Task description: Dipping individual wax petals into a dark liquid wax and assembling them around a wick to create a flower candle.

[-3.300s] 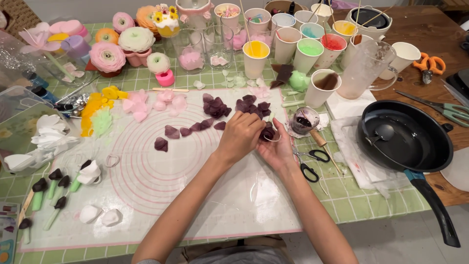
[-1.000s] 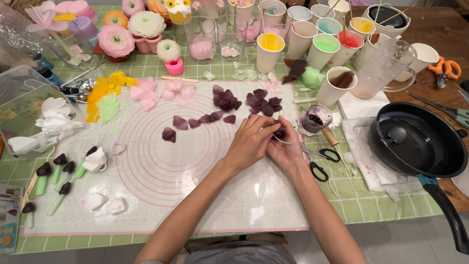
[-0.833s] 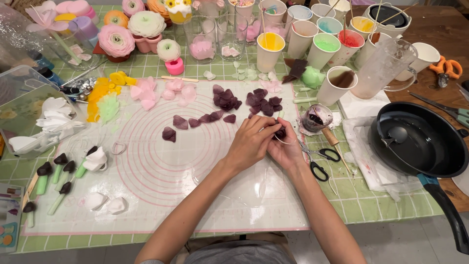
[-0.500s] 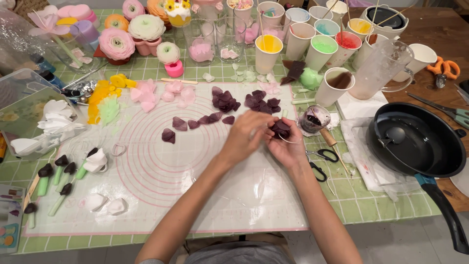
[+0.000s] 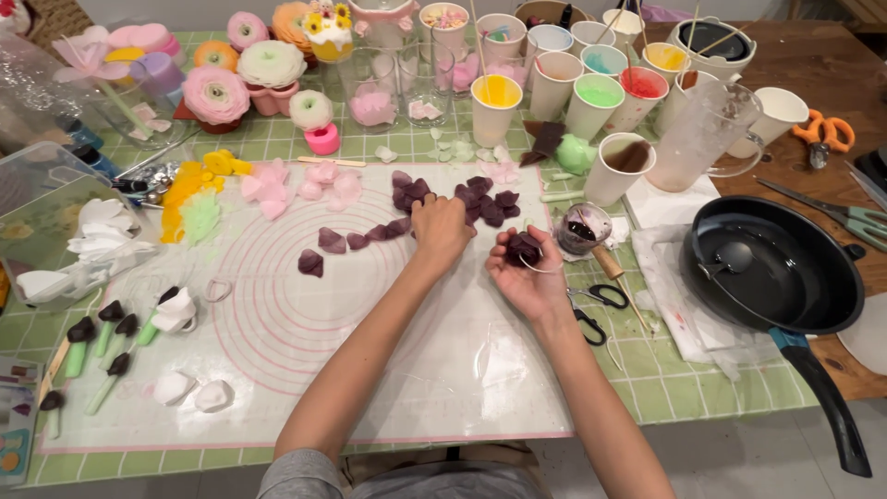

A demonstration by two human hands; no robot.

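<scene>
My right hand (image 5: 528,275) cups a small dark purple flower bud (image 5: 523,248) made of layered petals, just above the white silicone mat (image 5: 305,333) with pink circles. My left hand (image 5: 442,227) reaches forward onto the mat, its fingers curled down over the loose dark purple petals (image 5: 480,196) lying in a cluster; whether it grips one is hidden. A row of more purple petals (image 5: 355,240) trails off to the left of that hand.
Paper cups of coloured wax (image 5: 601,92) line the back. A small jar of dark liquid (image 5: 584,227), black scissors (image 5: 591,310) and a black pan (image 5: 774,268) lie right. Pink and yellow petals (image 5: 268,183), finished flowers (image 5: 214,92) and white petals (image 5: 102,229) sit left.
My hands, which were together on the bud, have parted. The left hand has gone forward to the loose purple petals while the right keeps the bud.
</scene>
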